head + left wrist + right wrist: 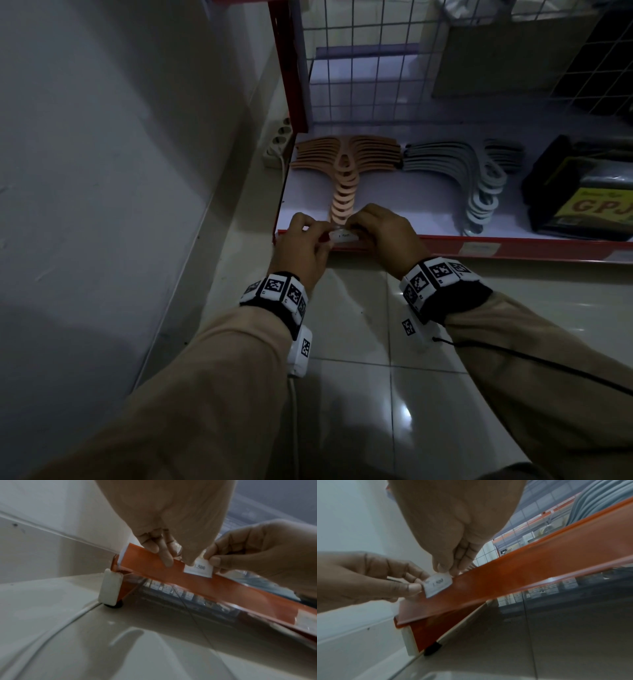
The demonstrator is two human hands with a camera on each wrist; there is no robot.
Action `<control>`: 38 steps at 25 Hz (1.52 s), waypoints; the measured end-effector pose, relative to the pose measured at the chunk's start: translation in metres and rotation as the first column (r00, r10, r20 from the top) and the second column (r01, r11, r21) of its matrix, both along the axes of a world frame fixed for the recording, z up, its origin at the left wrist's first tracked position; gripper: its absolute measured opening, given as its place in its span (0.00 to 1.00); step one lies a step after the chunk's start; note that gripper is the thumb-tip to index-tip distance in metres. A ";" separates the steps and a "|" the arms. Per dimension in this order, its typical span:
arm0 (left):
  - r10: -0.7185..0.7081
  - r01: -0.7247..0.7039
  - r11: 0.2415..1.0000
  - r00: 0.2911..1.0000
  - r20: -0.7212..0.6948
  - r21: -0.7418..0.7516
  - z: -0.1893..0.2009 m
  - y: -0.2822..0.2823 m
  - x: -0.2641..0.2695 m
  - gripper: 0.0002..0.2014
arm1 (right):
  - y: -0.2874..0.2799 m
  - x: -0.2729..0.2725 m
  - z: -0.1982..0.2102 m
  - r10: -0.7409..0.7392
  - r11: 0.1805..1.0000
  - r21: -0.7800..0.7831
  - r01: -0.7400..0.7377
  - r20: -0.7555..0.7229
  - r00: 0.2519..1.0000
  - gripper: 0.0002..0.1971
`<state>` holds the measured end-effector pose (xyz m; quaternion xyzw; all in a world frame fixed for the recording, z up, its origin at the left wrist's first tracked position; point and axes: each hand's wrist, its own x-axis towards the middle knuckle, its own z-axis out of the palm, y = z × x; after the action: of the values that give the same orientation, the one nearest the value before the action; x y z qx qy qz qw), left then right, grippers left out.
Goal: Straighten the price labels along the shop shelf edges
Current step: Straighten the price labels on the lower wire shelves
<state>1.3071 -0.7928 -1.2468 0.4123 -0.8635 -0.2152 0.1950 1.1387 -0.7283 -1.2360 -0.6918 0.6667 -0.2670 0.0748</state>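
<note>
A small white price label (344, 236) printed "1.500" sits near the left end of the red shelf edge strip (513, 248). Both hands hold it. My left hand (323, 236) pinches its left end with thumb and finger, and the thumb (412, 588) lies on the label's (438, 584) face. My right hand (358, 230) pinches its upper right corner with its fingertips (444, 567). In the left wrist view the label (199, 570) lies on the strip (240, 592) with its top poking above the edge. A second label (479, 247) sits further right on the strip.
Peach hangers (346, 171), grey hangers (479, 185) and a black packet (582, 202) lie on the bottom shelf. A wire grid (376, 68) backs it. A white wall (102, 171) and a power strip (279, 144) are to the left. Glossy floor tiles (359, 342) lie below.
</note>
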 end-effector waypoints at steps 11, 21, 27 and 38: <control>0.017 0.011 0.988 0.985 0.172 -0.156 -0.001 0.002 -0.002 0.10 | 0.012 0.005 -0.012 0.014 1.000 -0.019 -0.018 -0.188 0.982 0.08; -0.021 0.084 0.975 0.957 0.291 -0.206 -0.003 0.009 -0.001 0.11 | 0.007 0.008 -0.017 -0.014 0.985 0.159 0.065 -0.305 0.952 0.13; -0.015 0.084 0.980 0.934 0.356 -0.178 -0.001 0.007 -0.003 0.13 | 0.007 0.009 -0.015 -0.013 0.982 0.177 0.073 -0.322 0.947 0.13; -0.019 0.090 0.986 0.901 0.434 -0.143 0.000 0.010 -0.003 0.19 | 0.013 0.010 -0.015 -0.033 0.981 0.173 0.090 -0.309 0.951 0.20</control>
<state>1.3042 -0.7826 -1.2464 0.4082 -0.9109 -0.0545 0.0254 1.1485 -0.7151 -1.2509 -0.6935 0.7135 -0.0965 0.0267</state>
